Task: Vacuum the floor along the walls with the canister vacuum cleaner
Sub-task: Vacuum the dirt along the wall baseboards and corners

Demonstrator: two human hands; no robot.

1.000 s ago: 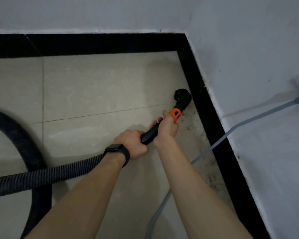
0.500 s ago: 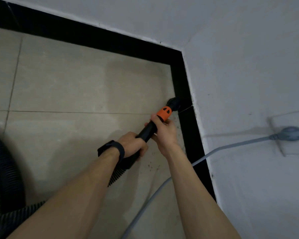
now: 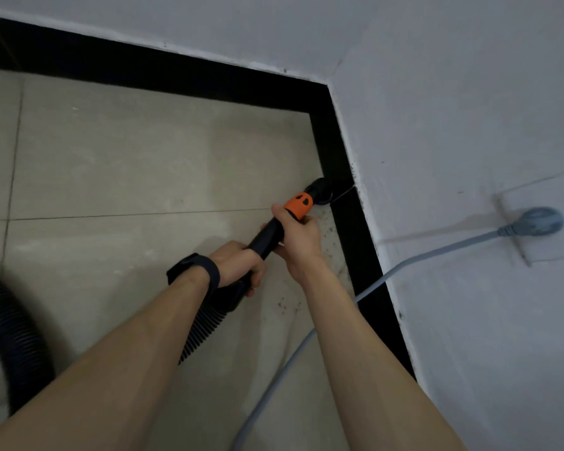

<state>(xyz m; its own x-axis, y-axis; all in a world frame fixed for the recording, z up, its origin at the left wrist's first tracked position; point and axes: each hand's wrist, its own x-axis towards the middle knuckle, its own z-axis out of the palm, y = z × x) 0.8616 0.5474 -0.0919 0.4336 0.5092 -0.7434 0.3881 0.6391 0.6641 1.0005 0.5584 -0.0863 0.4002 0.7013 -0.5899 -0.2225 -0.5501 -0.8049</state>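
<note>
A black vacuum wand [image 3: 267,237] with an orange collar [image 3: 298,205] ends in a round black nozzle [image 3: 321,191] set on the beige floor tiles [image 3: 144,164] against the black skirting [image 3: 345,203] of the right wall. My right hand [image 3: 298,240] grips the wand just behind the collar. My left hand [image 3: 238,263], with a black watch at the wrist, grips the wand's rear end where the ribbed black hose [image 3: 202,330] joins. The hose loops away at the left edge. Dark specks of dirt [image 3: 328,237] lie by the skirting near my right hand.
A grey power cable [image 3: 404,265] runs from a plug [image 3: 541,221] in the right wall down across the skirting and the floor under my right arm. Two white walls meet in a corner [image 3: 329,83] beyond the nozzle.
The nozzle has slid along the right wall's skirting toward the corner. My view has swung right, bringing the wall plug into sight. Both hands keep their grip.
</note>
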